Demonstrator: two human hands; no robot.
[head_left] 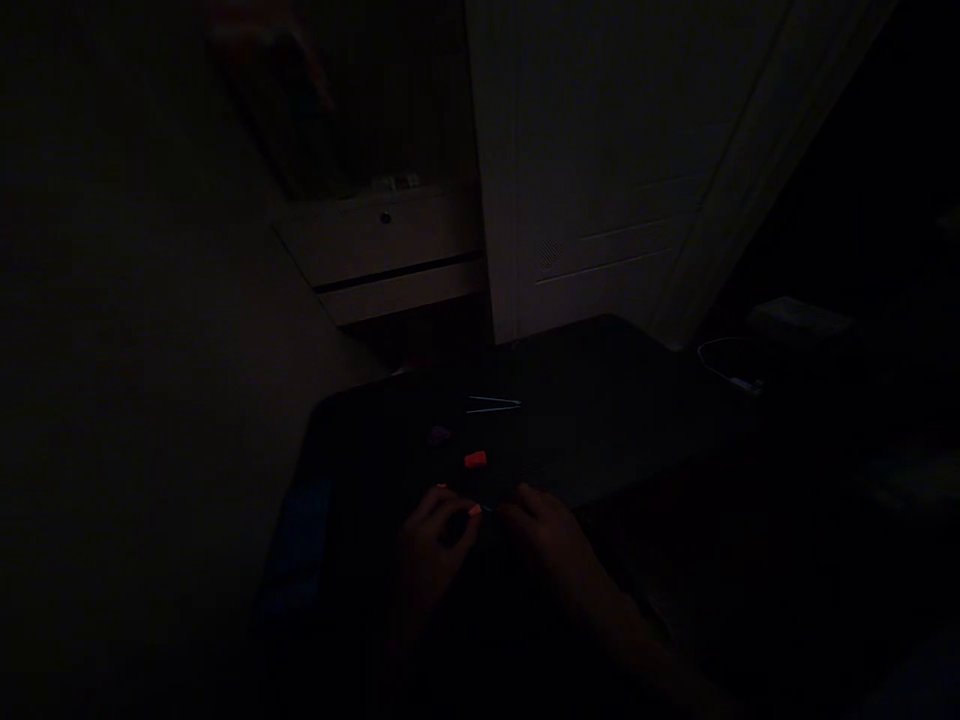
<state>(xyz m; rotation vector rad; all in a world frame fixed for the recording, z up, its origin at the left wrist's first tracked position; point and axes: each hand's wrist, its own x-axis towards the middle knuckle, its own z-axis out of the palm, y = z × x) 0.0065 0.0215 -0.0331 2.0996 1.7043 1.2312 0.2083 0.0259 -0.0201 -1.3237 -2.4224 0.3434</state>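
The scene is very dark. My left hand [435,535] is closed, thumb and fingertips pinching a small orange piece [475,510], perhaps clay. My right hand [544,525] is closed too, its fingers around a thin tool whose pale tip [487,508] points at the orange piece; the rest of the tool is hidden. Just beyond the hands a red-orange block [475,460] lies on the dark table [585,400]. Left of it sits a small purple lump [439,436]. Farther back is a pair of thin metal tweezers [495,405], its tips spread to the left.
A dark blue flat object [296,545] lies at the table's left side. At the right are a white cable [724,365] and a pale box [799,320]. Behind the table stand a drawer unit [390,245] and a pale panelled door [600,200].
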